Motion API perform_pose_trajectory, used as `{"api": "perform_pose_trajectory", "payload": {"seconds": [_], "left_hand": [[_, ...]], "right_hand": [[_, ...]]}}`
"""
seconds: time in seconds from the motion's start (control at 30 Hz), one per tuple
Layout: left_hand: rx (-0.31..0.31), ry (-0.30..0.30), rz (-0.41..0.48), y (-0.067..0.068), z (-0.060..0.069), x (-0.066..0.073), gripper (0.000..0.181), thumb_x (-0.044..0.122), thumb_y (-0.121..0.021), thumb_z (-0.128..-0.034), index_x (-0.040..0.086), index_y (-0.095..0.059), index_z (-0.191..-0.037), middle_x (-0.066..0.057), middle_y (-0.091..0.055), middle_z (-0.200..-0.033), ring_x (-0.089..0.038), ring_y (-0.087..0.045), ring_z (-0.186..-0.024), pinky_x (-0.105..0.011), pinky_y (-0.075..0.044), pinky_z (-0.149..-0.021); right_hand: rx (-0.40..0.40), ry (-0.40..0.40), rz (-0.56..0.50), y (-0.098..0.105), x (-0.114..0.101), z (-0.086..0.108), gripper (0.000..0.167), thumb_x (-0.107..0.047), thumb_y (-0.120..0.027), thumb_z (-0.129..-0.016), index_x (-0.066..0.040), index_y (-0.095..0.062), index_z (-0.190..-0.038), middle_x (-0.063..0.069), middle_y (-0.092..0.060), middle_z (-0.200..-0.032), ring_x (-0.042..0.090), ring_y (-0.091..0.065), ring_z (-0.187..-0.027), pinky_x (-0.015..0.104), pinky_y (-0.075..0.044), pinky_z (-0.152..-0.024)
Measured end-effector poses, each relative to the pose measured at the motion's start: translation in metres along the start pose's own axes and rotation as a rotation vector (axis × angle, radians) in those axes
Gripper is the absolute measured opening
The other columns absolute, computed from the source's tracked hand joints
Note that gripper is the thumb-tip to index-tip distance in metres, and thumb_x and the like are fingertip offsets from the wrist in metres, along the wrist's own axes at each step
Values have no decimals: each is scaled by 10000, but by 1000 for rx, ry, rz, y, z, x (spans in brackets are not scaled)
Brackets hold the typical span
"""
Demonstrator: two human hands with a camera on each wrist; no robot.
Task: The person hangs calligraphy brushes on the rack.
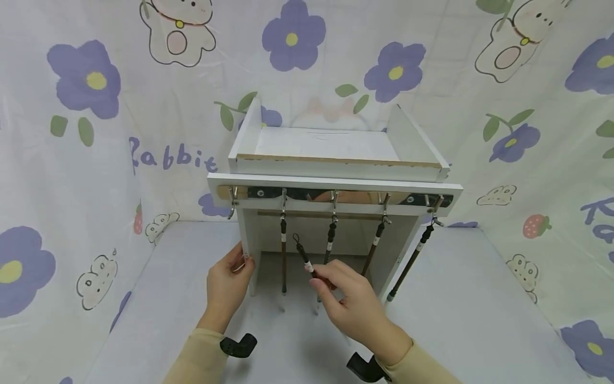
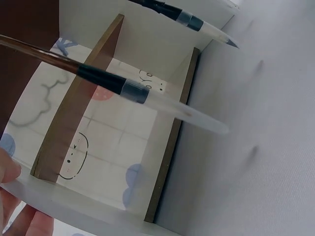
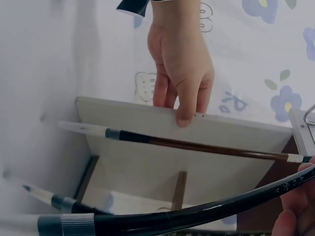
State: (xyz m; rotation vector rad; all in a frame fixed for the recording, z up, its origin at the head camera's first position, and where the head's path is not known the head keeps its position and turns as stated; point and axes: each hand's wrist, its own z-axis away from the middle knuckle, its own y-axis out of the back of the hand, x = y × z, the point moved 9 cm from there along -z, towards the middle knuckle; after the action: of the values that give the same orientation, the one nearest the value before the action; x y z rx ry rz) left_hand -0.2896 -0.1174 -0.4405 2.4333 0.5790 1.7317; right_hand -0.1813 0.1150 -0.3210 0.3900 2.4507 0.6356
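My right hand (image 1: 352, 304) pinches a dark calligraphy brush (image 1: 304, 257) near its upper end, its hanging loop sticking up below the hook rail. In the right wrist view that brush's black handle (image 3: 197, 211) crosses the foreground, with my fingertips (image 3: 293, 201) at its right end. My left hand (image 1: 230, 285) holds the front edge of the white stand's left side panel (image 1: 249, 250), thumb on one face. A brown-handled brush (image 1: 283, 256) with a white tip hangs between my hands. More brushes hang further right, including one (image 1: 410, 264) at the far right hook.
The white wooden stand (image 1: 336, 170) has a tray-like top and a metal hook rail (image 1: 307, 194) along its front. No brush hangs from the leftmost hook (image 1: 232, 202). Patterned cloth (image 1: 168, 117) covers the walls behind, and a white surface (image 1: 479, 298) lies below.
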Motion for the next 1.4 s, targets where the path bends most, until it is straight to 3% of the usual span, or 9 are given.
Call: {"api": "perform_pose_trajectory", "payload": {"seconds": [0.57,0.9,1.07,1.4], "left_hand": [[9,8,-6,2,1,0,397,186,-648,-925,173,-610,-1320,-34,-654,-1213,-115,-653,-1021,-203,-549,-794],[28,-3,-20,4,1,4,390,160,-656,-916,146,-625,-1304,-37,-643,-1235,-132,-658,-1018,-211,-550,-796],[25,5,-29,4,1,3,390,172,-656,-918,157,-623,-1307,-51,-643,-1236,-145,-660,-1018,-231,-556,-796],[28,-3,-19,3,0,2,397,159,-654,-916,166,-620,-1312,-31,-658,-1206,-130,-658,-1017,-207,-549,-798]], "right_hand": [[-61,11,91,-26,-9,-19,201,-113,-601,-965,-106,-671,-1152,-81,-564,-886,27,-455,-691,104,-398,-560],[-56,70,199,-42,-26,-38,180,-125,-619,-953,-96,-686,-1119,-65,-581,-878,19,-451,-663,99,-390,-545],[-58,36,244,-50,-26,-47,170,-154,-606,-965,-104,-690,-1104,-68,-575,-863,14,-442,-648,108,-384,-533],[-95,-14,233,-58,-24,-59,190,-172,-588,-973,-101,-691,-1116,-63,-585,-887,33,-457,-655,140,-402,-535]]}}
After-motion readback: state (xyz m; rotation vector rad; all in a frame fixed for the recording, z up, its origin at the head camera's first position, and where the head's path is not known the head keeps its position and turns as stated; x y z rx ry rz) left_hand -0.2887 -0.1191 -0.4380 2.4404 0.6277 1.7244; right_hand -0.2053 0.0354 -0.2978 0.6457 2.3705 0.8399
